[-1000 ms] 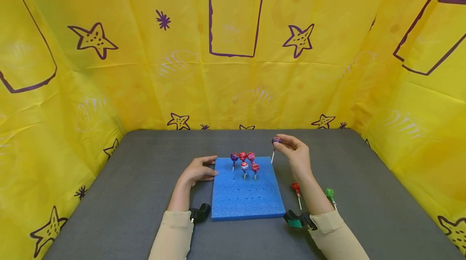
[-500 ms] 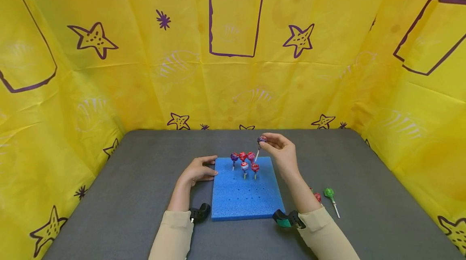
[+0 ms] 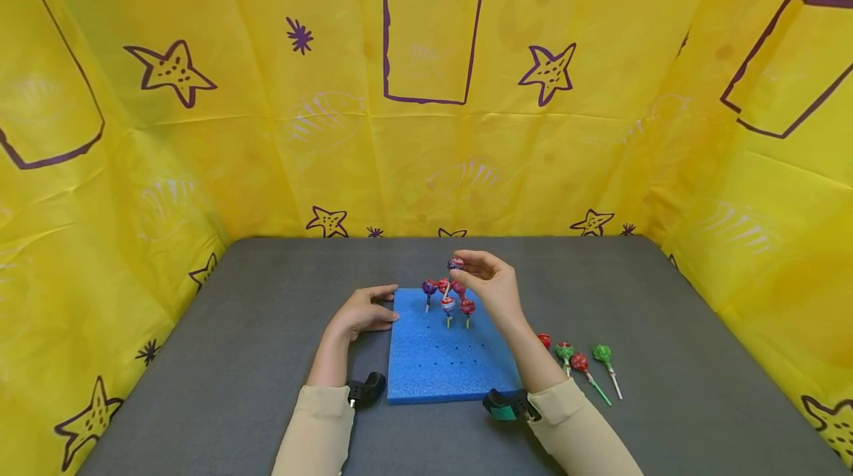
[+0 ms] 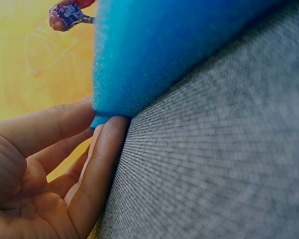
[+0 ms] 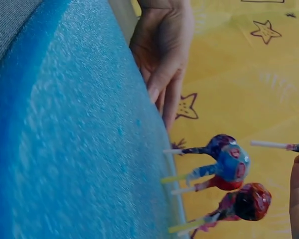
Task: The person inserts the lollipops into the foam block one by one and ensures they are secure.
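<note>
My right hand (image 3: 493, 287) pinches a purple-wrapped lollipop (image 3: 456, 263) by its head, its white stick pointing down over the back part of a blue foam board (image 3: 433, 380). Several lollipops stand in the board below, among them a purple one (image 3: 429, 286), a blue-and-white one (image 3: 448, 304) and a red one (image 3: 468, 307). Straight fingers of my left hand (image 3: 360, 311) touch the board's left side near its back corner; the left wrist view shows fingertips (image 4: 115, 127) against the foam. In the right wrist view, the held lollipop's stick (image 5: 269, 145) is apart from the board.
Right of the board, several loose lollipops lie on the grey table (image 3: 266, 357), including a green one (image 3: 603, 354) and a red one (image 3: 580, 363). My right forearm partly covers this group. A yellow patterned curtain (image 3: 426, 165) encloses the back and sides. Small holes dot the board's front half.
My right hand has carried the purple lollipop leftward, from beyond the board's right back corner to above the standing lollipops. More loose lollipops show beside the forearm. My left hand stays in place.
</note>
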